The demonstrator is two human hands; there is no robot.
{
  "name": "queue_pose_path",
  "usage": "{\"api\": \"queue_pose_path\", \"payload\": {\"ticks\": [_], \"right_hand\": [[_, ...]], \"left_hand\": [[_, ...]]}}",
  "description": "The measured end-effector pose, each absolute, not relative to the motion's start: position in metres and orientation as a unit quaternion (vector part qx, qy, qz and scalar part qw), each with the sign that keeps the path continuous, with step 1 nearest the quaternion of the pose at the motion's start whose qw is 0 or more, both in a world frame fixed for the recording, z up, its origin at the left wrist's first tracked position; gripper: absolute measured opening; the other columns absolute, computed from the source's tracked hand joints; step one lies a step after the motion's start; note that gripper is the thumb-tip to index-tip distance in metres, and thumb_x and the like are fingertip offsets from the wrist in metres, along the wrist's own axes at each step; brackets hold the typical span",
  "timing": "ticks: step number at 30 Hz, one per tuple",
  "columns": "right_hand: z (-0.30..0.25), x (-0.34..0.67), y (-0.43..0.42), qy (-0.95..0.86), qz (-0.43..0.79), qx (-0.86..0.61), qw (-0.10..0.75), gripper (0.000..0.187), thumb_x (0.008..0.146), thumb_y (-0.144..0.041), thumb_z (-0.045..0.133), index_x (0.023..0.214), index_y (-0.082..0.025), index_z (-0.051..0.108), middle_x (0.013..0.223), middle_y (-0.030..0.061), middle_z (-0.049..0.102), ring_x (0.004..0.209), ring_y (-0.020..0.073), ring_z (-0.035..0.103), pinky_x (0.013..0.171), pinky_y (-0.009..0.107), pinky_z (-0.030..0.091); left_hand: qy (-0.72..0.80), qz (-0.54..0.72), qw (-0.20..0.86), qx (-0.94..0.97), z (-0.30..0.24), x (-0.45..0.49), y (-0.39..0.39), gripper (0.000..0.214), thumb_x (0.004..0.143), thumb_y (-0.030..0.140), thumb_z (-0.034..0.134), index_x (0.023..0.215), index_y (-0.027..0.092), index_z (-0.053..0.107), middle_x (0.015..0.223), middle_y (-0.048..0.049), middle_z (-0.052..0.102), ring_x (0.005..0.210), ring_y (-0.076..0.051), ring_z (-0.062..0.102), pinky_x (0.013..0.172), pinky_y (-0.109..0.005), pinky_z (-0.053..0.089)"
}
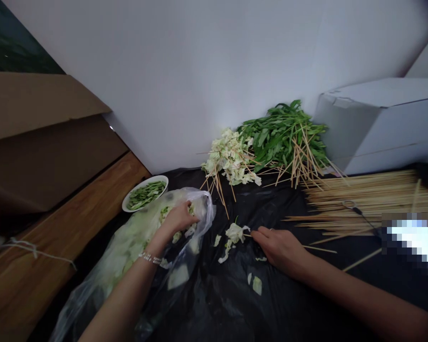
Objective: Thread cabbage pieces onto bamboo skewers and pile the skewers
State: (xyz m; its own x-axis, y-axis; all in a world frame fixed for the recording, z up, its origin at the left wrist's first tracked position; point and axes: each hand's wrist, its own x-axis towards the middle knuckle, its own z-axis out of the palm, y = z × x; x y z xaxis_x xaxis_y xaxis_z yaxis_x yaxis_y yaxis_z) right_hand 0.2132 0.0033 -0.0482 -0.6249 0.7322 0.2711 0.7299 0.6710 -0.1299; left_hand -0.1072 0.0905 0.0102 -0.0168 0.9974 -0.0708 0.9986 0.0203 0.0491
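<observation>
The skewer (321, 249) lies nearly flat over the black sheet (217, 304). Its long axis runs left to right, with the point leftward and the blunt end trailing out past the wrist. The right hand (278, 247) is pinched closed on it near the pointed end, knuckles up. Just beyond the fingertips, a small clump of cabbage pieces (234, 234) sits on the tip, touching the sheet.

Four or so loose cabbage scraps (257, 285) lie on the sheet below and left of that grip.

Farther left of the grip, the left hand (178, 218), a beaded bracelet (150, 258) on its wrist, is dipped into the mouth of one clear plastic bag (128, 247) of cut cabbage. The fingers are curled among the leaves, and whether they have closed on a piece cannot be told.

Beyond that hand stands one white bowl (127, 208) of chopped greens.

Two finished heaps lie beyond the pinch, against the wall: skewered cabbage (231, 159) and skewered leafy greens (283, 135). Right of the grip is one broad bundle of bare skewers (370, 199), too many to count, lying left to right like the held one. Behind it is a white box (377, 123).
</observation>
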Motion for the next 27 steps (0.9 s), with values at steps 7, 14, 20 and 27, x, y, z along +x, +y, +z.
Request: {"api": "queue_pose_path", "payload": {"ticks": [7, 14, 20, 27], "right_hand": [[-0.045, 0.213, 0.003, -0.902, 0.009, -0.409, 0.137, 0.026, 0.081, -0.003, 0.049, 0.1, -0.018, 0.06, 0.086, 0.0029, 0.064, 0.066, 0.0132, 0.058, 0.054, 0.028, 0.026], [-0.047, 0.213, 0.003, -0.902, 0.005, -0.407, 0.144, 0.025, 0.084, -0.005, 0.048, 0.101, -0.018, 0.059, 0.086, 0.0024, 0.063, 0.067, 0.0133, 0.058, 0.054, 0.027, 0.026], [-0.045, 0.213, 0.002, -0.903, 0.007, -0.411, 0.129, 0.026, 0.084, -0.004, 0.048, 0.102, -0.018, 0.061, 0.086, 0.0026, 0.064, 0.068, 0.0136, 0.06, 0.055, 0.028, 0.028], [-0.044, 0.212, 0.003, -0.903, 0.01, -0.41, 0.128, 0.027, 0.082, -0.003, 0.048, 0.1, -0.018, 0.061, 0.086, 0.003, 0.065, 0.07, 0.0148, 0.061, 0.054, 0.028, 0.028]], "left_hand": [[0.651, 0.031, 0.06, 0.756, 0.014, -0.122, 0.084, 0.048, 0.082, 0.04, 0.048, 0.119, 0.014, 0.063, 0.118, -0.0137, 0.069, 0.109, -0.03, 0.064, 0.094, -0.035, 0.047], [0.654, 0.052, 0.037, 0.754, 0.005, -0.118, 0.076, 0.056, 0.087, 0.028, 0.038, 0.141, 0.012, 0.045, 0.14, -0.0155, 0.055, 0.125, -0.028, 0.054, 0.104, -0.038, 0.042], [0.694, 0.039, 0.007, 0.719, 0.008, -0.103, 0.074, 0.057, 0.08, 0.024, 0.05, 0.136, 0.013, 0.05, 0.126, -0.0178, 0.064, 0.113, -0.03, 0.062, 0.094, -0.037, 0.046], [0.716, 0.002, -0.024, 0.698, 0.044, -0.112, 0.079, 0.051, 0.082, 0.031, 0.052, 0.129, 0.015, 0.057, 0.104, -0.0158, 0.073, 0.097, -0.033, 0.068, 0.082, -0.038, 0.049]]}}
